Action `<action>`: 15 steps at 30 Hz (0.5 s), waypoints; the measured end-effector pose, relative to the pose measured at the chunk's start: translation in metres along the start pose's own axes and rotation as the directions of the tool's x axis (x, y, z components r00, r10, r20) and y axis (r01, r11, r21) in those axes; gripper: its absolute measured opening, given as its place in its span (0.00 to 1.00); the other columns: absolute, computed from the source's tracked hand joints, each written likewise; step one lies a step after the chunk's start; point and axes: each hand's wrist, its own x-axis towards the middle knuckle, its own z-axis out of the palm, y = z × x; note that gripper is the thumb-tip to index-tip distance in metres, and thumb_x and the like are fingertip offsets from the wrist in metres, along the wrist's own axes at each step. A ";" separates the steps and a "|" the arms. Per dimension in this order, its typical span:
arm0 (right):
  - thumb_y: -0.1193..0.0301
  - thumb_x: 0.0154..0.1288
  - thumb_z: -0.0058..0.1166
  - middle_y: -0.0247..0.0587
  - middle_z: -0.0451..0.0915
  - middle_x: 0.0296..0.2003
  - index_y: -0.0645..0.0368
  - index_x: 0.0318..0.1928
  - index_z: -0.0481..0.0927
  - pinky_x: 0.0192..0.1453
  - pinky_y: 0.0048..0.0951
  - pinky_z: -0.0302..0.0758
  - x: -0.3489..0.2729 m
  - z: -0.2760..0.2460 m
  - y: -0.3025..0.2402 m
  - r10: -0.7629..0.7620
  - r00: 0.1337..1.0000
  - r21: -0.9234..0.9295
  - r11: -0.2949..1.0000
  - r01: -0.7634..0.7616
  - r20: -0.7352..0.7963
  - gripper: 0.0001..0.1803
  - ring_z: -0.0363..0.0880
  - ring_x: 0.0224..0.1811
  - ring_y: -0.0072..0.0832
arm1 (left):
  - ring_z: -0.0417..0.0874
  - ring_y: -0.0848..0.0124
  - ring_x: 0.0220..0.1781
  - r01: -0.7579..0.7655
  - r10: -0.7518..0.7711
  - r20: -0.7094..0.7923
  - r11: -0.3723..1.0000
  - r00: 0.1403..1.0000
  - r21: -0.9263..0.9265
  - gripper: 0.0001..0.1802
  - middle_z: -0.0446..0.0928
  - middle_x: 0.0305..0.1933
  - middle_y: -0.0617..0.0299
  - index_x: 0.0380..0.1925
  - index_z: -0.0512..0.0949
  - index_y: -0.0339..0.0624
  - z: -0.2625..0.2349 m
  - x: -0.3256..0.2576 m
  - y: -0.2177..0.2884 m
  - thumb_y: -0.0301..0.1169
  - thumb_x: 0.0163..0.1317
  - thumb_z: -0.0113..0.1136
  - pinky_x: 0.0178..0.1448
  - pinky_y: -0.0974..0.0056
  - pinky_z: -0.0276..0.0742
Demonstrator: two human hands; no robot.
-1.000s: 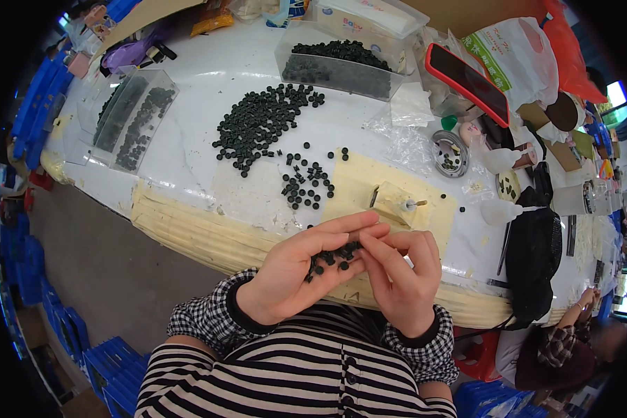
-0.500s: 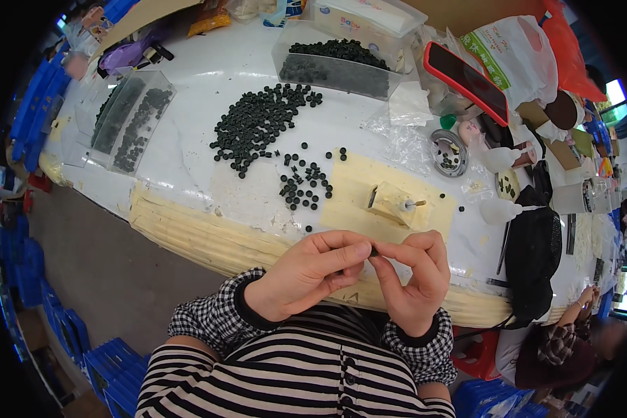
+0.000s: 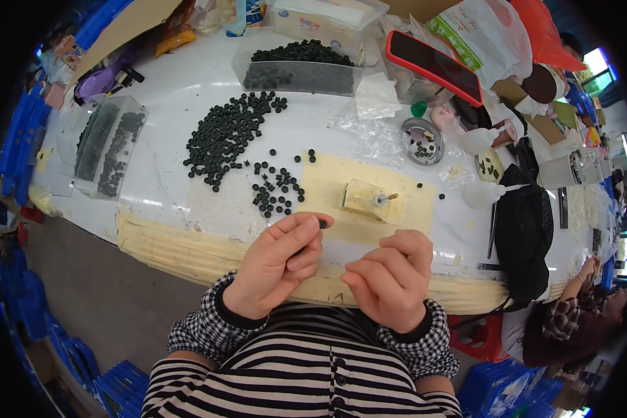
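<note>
My left hand [image 3: 285, 254] pinches a small round black part [image 3: 322, 223] between thumb and forefinger, above the table's front edge. My right hand [image 3: 396, 279] is apart from it, its fingers curled in and thumb against the forefinger; whatever they may hold is hidden. Beyond my hands a small tape-wrapped block [image 3: 361, 199] with a thin brownish pin sticking out stands on a yellowish sheet [image 3: 320, 174]. Left of the sheet lies a loose group of small black round parts [image 3: 275, 189], with a larger heap [image 3: 223, 136] of them behind.
Clear bins of black parts stand at the back [image 3: 299, 76] and left [image 3: 111, 150]. A red-cased phone [image 3: 435, 66] rests on a container at the back right, near a round metal dish [image 3: 423, 141]. A black mesh bag [image 3: 526, 226] lies at right; a co-worker [image 3: 578, 320] sits beyond.
My hands have come apart. The black part stays in my left fingertips, while my right hand has drawn back and curled its fingers. The view has shifted slightly.
</note>
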 end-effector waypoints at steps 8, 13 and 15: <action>0.61 0.55 0.62 0.31 0.61 0.15 0.55 0.17 0.66 0.31 0.28 0.65 -0.005 0.006 0.001 -0.186 0.960 0.081 0.982 0.173 0.208 0.21 0.63 0.21 0.27 | 0.55 0.86 0.19 -0.054 0.054 -0.003 0.999 0.999 -0.005 0.12 0.59 0.26 0.71 0.45 0.72 0.38 0.000 -0.003 0.010 0.35 0.73 0.46 0.19 0.79 0.49; 0.59 0.57 0.61 0.30 0.61 0.15 0.54 0.17 0.64 0.26 0.26 0.61 -0.004 0.009 0.000 -0.212 0.940 0.052 0.977 0.206 0.267 0.22 0.63 0.20 0.25 | 0.55 0.86 0.19 -0.023 0.023 0.002 1.000 1.000 0.011 0.12 0.60 0.27 0.71 0.46 0.73 0.38 0.000 -0.003 0.008 0.34 0.73 0.47 0.19 0.79 0.49; 0.59 0.56 0.62 0.30 0.61 0.16 0.54 0.17 0.65 0.26 0.25 0.60 -0.005 0.009 0.000 -0.216 0.936 0.045 0.976 0.212 0.279 0.21 0.63 0.19 0.25 | 0.55 0.86 0.19 -0.028 0.027 0.010 0.999 1.000 0.032 0.11 0.63 0.29 0.70 0.46 0.73 0.39 -0.001 -0.002 0.007 0.33 0.72 0.47 0.20 0.80 0.49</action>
